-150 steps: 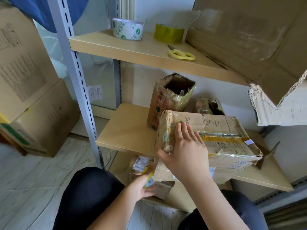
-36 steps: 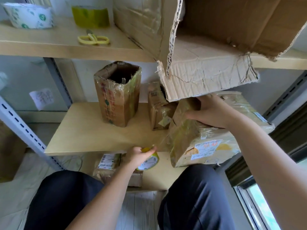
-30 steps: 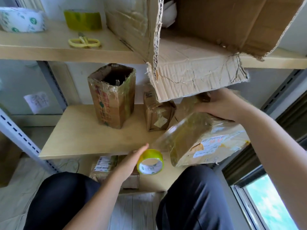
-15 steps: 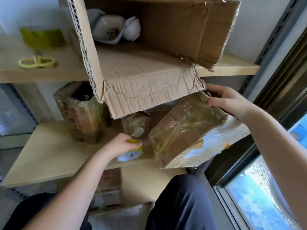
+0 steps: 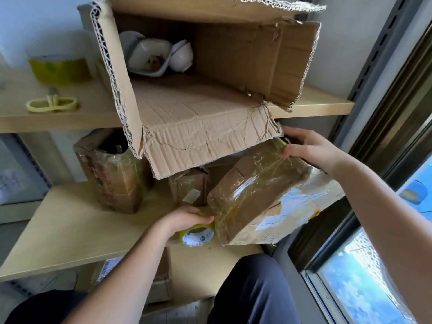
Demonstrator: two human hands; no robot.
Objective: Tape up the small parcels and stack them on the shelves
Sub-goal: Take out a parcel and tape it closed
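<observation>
Right hand [image 5: 311, 152]: grip clamped on the upper far corner of the brown, tape-wrapped cardboard parcel [image 5: 254, 195].
Parcel: tilted, at the right end of the pale wooden middle shelf [image 5: 70, 230] (labelled side facing down-right).
Left hand [image 5: 184, 219]: fingers curled over the yellow-green tape roll [image 5: 197, 235], just beside the parcel's lower corner.

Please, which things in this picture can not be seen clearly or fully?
Head view only:
- Small box at the shelf back: top hidden by the big box's flap.
- Tape roll: upper part covered by the left hand.
- Parcel: far end hidden by flap and right hand.
- Lower-shelf parcel: mostly behind the left arm.
- Yellow scissors: blurred.
</observation>
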